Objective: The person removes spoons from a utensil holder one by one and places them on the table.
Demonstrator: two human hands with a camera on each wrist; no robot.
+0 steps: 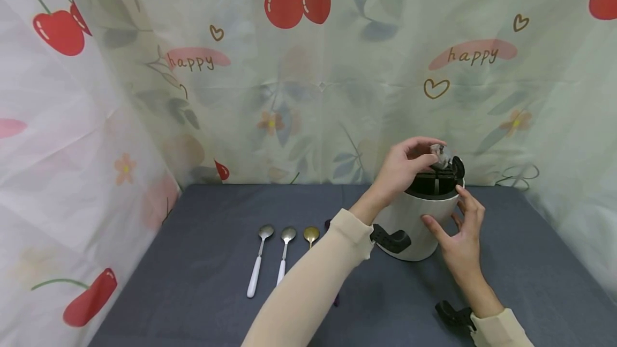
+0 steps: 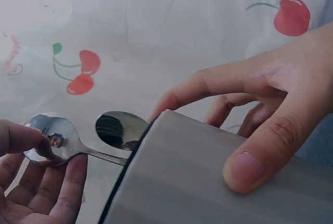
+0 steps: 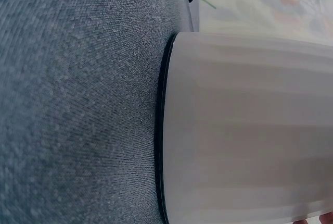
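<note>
My left hand (image 1: pixel 402 167) pinches the shiny bowl of a spoon (image 2: pixel 73 146) between thumb and fingers. The spoon's thin neck passes down over the rim into a light grey utensil holder (image 1: pixel 419 224) with a black inner liner. Beside it, a second spoon (image 2: pixel 110 130) stands in the holder, its bowl above the rim. My right hand (image 1: pixel 463 234) holds the holder from its right side, thumb on the front wall and fingers curved along the side near the rim. The right wrist view shows the holder (image 3: pixel 244 130) upright on the cloth; both handles' lower ends are hidden.
Left of the holder, two silver spoons with white handles (image 1: pixel 254 277) lie on the dark grey cloth (image 1: pixel 202 283). A gold spoon (image 1: pixel 311 233) and a dark one (image 1: pixel 328 224) lie partly behind my left sleeve. A printed curtain (image 1: pixel 318 100) hangs behind.
</note>
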